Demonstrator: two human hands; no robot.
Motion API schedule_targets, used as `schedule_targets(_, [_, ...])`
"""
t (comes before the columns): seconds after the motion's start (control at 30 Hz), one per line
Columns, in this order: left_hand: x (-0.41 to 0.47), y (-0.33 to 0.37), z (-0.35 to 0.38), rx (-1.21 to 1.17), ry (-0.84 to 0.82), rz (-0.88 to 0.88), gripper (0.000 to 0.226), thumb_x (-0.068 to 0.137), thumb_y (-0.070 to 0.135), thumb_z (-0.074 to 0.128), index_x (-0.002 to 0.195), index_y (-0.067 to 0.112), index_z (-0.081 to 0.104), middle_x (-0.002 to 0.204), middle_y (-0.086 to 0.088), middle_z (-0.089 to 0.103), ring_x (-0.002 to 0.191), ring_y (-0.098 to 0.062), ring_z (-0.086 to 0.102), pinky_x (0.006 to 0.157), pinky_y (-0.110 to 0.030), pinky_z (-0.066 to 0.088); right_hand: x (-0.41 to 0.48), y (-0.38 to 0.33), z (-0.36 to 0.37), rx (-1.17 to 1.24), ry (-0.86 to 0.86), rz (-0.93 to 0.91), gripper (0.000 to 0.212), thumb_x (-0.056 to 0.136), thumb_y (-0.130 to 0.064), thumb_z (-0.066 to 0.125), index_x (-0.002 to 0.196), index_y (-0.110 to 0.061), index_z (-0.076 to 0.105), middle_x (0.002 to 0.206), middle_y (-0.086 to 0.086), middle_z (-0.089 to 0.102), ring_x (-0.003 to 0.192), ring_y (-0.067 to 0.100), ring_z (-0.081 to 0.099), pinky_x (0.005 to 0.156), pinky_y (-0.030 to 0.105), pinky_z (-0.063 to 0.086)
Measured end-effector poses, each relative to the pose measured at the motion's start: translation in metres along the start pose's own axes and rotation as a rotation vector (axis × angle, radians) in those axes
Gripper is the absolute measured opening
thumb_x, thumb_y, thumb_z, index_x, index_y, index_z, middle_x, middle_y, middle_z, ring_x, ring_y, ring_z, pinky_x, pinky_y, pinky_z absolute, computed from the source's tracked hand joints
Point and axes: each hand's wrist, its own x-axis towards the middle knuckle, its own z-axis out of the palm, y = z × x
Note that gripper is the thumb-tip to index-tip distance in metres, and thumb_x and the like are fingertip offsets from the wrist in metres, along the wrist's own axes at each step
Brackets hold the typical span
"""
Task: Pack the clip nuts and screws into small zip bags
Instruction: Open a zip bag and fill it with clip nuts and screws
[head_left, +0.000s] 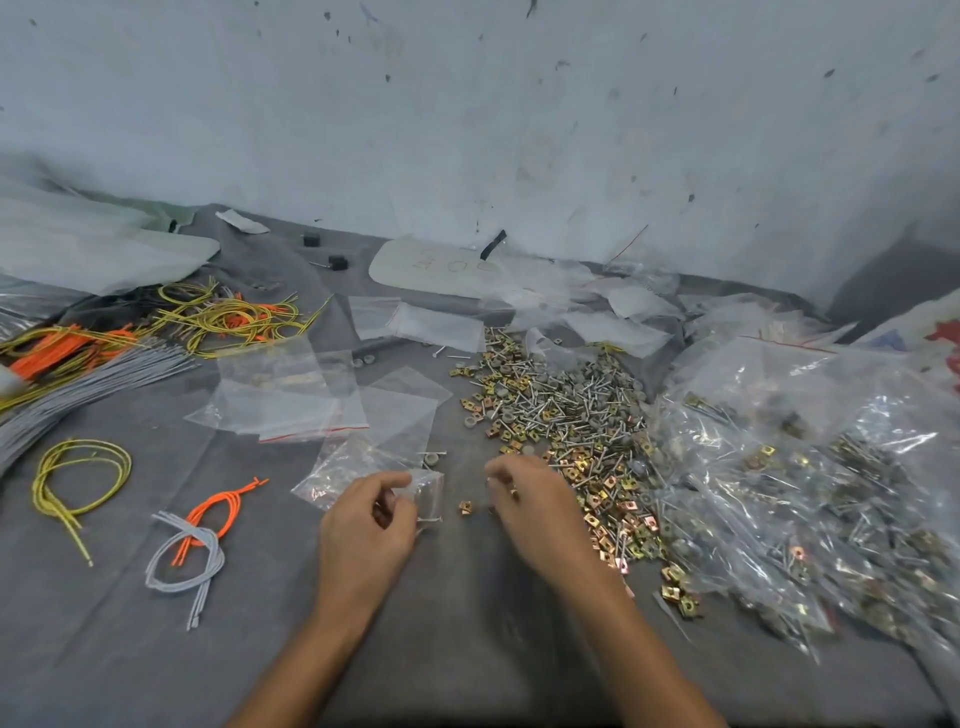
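While the fingers of your right hand (524, 501) are curled, can't tell what's in them; your left hand (366, 527) pinches one zip bag (423, 488) mid-cloth (467, 649), one loose clip nut (465, 507) between both hands.

The bench (467, 639) wears a plain dark grey cloth. Right of the fingers (388, 482), clip nuts (597, 499) glint brassy yellow, some tinged copper-pink, among bright silver screws (563, 402). The zip bag (358, 460) at the left fingers is clear; the zip bags (291, 405) beyond it are also clear, edged with a thin red line. Left of the fingers lie yellow cords (78, 457), orange cords (221, 506) and pale grey cords (200, 564). The wall (467, 114) beyond is pale blue-grey, flecked dark.
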Motion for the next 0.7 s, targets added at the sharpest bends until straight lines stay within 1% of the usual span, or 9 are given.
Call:
schedule_targets(0.1, [0.000, -0.001, 0.001, -0.012, -0.003, -0.003, 0.026, 0.081, 0.000, 0.071, 0.094, 0.022, 0.075, 0.068, 0.005, 0.061, 0.071, -0.011, 0.057, 0.067, -0.023, 0.046, 0.013, 0.016, -0.016, -0.166, -0.139, 0.100, 0.011, 0.098, -0.025, 0.054, 0.097, -0.024, 0.065, 0.103, -0.004, 0.061, 0.093, 0.021, 0.062, 0.084, 0.037, 0.051])
schedule_targets(0.2, [0.000, -0.002, 0.001, -0.034, 0.000, -0.015, 0.026, 0.081, 0.002, 0.071, 0.093, 0.025, 0.074, 0.068, 0.005, 0.060, 0.071, -0.011, 0.057, 0.064, -0.011, 0.042, 0.017, 0.017, -0.017, -0.291, -0.209, 0.076, 0.015, 0.099, -0.027, 0.051, 0.100, -0.023, 0.066, 0.109, -0.002, 0.059, 0.101, 0.021, 0.057, 0.085, 0.035, 0.048])
schedule_targets(0.27, [0.000, -0.001, 0.000, -0.041, 0.002, -0.022, 0.027, 0.081, 0.002, 0.071, 0.092, 0.027, 0.073, 0.068, 0.004, 0.061, 0.072, -0.011, 0.058, 0.064, -0.010, 0.041, 0.017, 0.016, -0.017, -0.305, -0.234, 0.064, 0.014, 0.099, -0.023, 0.051, 0.101, -0.022, 0.064, 0.108, -0.001, 0.060, 0.098, 0.023, 0.059, 0.082, 0.036, 0.049])
schedule_targets(0.33, [-0.001, 0.000, 0.000, -0.043, 0.001, -0.028, 0.029, 0.081, 0.002, 0.070, 0.093, 0.028, 0.073, 0.069, 0.004, 0.062, 0.073, -0.010, 0.058, 0.065, -0.009, 0.041, 0.014, 0.018, -0.016, -0.330, -0.259, 0.039, 0.012, 0.095, -0.016, 0.056, 0.103, -0.022, 0.063, 0.105, -0.002, 0.062, 0.092, 0.024, 0.063, 0.078, 0.038, 0.052])
schedule_targets(0.37, [-0.001, 0.000, 0.000, -0.048, 0.001, -0.030, 0.029, 0.081, 0.002, 0.070, 0.093, 0.028, 0.073, 0.069, 0.004, 0.062, 0.072, -0.010, 0.058, 0.065, -0.008, 0.041, 0.010, 0.019, -0.015, -0.346, -0.260, 0.023, 0.017, 0.092, -0.013, 0.059, 0.104, -0.023, 0.063, 0.104, -0.003, 0.062, 0.090, 0.023, 0.064, 0.076, 0.039, 0.052])
schedule_targets(0.47, [-0.002, 0.002, 0.000, -0.045, -0.003, -0.028, 0.028, 0.081, 0.001, 0.070, 0.093, 0.026, 0.073, 0.069, 0.004, 0.062, 0.072, -0.010, 0.058, 0.065, -0.009, 0.041, -0.002, 0.024, -0.010, -0.338, -0.207, -0.050, 0.022, 0.086, -0.008, 0.064, 0.104, -0.021, 0.062, 0.103, -0.003, 0.062, 0.090, 0.024, 0.062, 0.074, 0.041, 0.051])
schedule_targets(0.57, [-0.002, 0.002, -0.001, -0.038, 0.000, -0.018, 0.027, 0.081, 0.000, 0.070, 0.094, 0.024, 0.074, 0.068, 0.005, 0.061, 0.073, -0.010, 0.058, 0.065, -0.009, 0.041, -0.010, 0.026, -0.007, -0.367, -0.103, -0.099, 0.020, 0.089, -0.010, 0.062, 0.106, -0.020, 0.062, 0.099, -0.003, 0.064, 0.088, 0.021, 0.058, 0.070, 0.035, 0.046])
schedule_targets(0.63, [-0.001, 0.002, -0.002, -0.043, 0.002, -0.016, 0.028, 0.081, 0.000, 0.070, 0.094, 0.024, 0.074, 0.068, 0.005, 0.062, 0.072, -0.009, 0.058, 0.065, -0.008, 0.041, -0.011, 0.025, -0.009, -0.354, -0.038, -0.101, 0.022, 0.091, -0.011, 0.062, 0.111, -0.021, 0.062, 0.098, -0.003, 0.064, 0.090, 0.021, 0.059, 0.072, 0.033, 0.044])
schedule_targets(0.7, [-0.001, 0.002, -0.002, -0.040, 0.000, -0.014, 0.028, 0.081, 0.000, 0.070, 0.094, 0.024, 0.074, 0.069, 0.006, 0.062, 0.072, -0.007, 0.058, 0.065, -0.007, 0.041, -0.011, 0.020, -0.010, -0.238, 0.010, -0.080, 0.021, 0.096, -0.012, 0.060, 0.116, -0.019, 0.062, 0.104, -0.002, 0.063, 0.091, 0.022, 0.060, 0.077, 0.036, 0.049])
